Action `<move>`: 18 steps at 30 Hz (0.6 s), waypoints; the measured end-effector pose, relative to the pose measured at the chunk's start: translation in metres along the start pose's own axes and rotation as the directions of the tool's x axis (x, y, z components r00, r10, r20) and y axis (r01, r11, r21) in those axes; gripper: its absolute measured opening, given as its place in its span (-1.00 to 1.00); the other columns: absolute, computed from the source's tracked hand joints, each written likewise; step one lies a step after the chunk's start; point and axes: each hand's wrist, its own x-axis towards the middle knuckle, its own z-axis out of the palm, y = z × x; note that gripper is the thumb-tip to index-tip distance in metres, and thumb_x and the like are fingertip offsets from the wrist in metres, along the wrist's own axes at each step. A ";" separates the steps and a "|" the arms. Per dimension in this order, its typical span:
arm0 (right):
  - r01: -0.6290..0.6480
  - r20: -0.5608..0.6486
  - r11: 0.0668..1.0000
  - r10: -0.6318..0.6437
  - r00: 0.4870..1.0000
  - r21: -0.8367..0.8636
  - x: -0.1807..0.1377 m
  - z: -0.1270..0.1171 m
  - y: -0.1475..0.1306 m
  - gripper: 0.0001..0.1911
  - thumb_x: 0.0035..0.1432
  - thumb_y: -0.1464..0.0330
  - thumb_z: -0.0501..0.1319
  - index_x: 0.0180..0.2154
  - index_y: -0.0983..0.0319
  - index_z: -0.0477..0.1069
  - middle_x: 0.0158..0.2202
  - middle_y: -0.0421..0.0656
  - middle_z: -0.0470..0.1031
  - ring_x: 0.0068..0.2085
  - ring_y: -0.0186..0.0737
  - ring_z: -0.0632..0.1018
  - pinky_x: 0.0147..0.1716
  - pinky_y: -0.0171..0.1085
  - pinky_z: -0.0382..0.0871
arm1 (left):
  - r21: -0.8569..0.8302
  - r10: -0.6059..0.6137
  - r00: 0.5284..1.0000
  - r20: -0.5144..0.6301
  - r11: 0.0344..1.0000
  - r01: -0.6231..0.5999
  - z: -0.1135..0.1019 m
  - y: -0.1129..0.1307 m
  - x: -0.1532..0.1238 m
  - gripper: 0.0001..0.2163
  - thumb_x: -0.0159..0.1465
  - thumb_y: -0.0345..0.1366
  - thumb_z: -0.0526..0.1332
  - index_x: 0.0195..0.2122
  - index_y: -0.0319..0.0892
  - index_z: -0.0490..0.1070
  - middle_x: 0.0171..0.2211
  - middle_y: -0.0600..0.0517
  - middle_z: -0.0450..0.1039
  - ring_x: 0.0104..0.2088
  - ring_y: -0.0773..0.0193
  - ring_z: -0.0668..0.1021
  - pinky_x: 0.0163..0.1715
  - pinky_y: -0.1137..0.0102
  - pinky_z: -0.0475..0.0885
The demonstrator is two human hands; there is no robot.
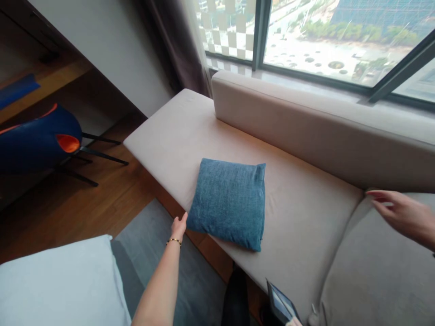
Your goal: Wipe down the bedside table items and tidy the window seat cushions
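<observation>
A square blue cushion [229, 203] lies on the beige sofa seat [295, 213], its near-left corner at the front edge. At that corner, my left hand [179, 227] closes on the fabric, with the thumb on the near side and the other fingers partly hidden. A beaded bracelet circles my left wrist. Over to the right, my right hand [403, 213] hangs above the seam between two seat sections. Its fingers are loosely curved, with a gap between them and the thumb, and nothing shows in it.
A low backrest [306, 131] runs along the window side. A white-covered bed corner [57, 285] stands at lower left, beside a grey rug [152, 244]. Farther left is a blue chair [41, 140] with thin black legs. A dark device with a screen [282, 302] shows at the bottom.
</observation>
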 end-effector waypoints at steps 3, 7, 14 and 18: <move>-0.017 0.143 0.966 -0.021 0.989 0.257 -0.009 0.029 -0.080 -0.74 0.19 0.41 0.19 -0.07 0.28 0.45 -0.15 -0.08 0.52 -0.18 -0.16 0.53 -0.15 -0.24 0.31 | -0.017 -0.013 0.986 0.167 1.000 0.016 0.011 0.015 0.013 -0.71 0.29 -0.19 0.19 -0.18 -0.38 0.48 -0.19 -0.25 0.57 -0.01 0.01 0.56 -0.07 0.27 0.48; 0.021 0.302 0.878 -0.187 0.935 0.478 -0.012 0.035 -0.167 -0.43 0.04 -0.03 0.09 -0.09 0.23 0.42 -0.19 -0.09 0.54 -0.17 -0.06 0.56 -0.12 -0.13 0.38 | -0.148 0.110 0.958 0.264 0.986 -0.072 0.001 0.033 -0.020 -0.71 0.28 -0.31 0.19 -0.03 -0.37 0.46 -0.23 -0.15 0.60 -0.23 0.17 0.62 -0.19 0.36 0.52; 0.056 0.189 0.894 -0.154 0.970 0.445 0.013 -0.039 -0.271 -0.22 -0.06 -0.25 0.09 -0.03 0.19 0.41 -0.22 -0.13 0.53 -0.19 -0.05 0.55 -0.16 -0.14 0.41 | -0.196 0.774 0.524 0.356 0.610 -0.768 0.020 0.086 -0.232 -0.73 0.32 -0.22 0.12 -0.12 -0.20 0.56 -0.15 -0.12 0.59 -0.14 0.09 0.59 -0.02 0.27 0.47; 0.007 0.157 0.987 -0.032 0.987 0.161 0.029 -0.085 -0.269 -0.12 0.10 -0.27 0.09 0.16 0.29 0.24 -0.06 -0.01 0.47 -0.11 0.04 0.52 -0.14 -0.13 0.36 | -0.216 0.721 0.192 0.665 0.432 -0.875 0.086 0.071 -0.348 -0.53 0.22 -0.30 0.16 0.17 -0.25 0.37 -0.17 -0.23 0.54 -0.20 -0.08 0.56 -0.09 0.06 0.50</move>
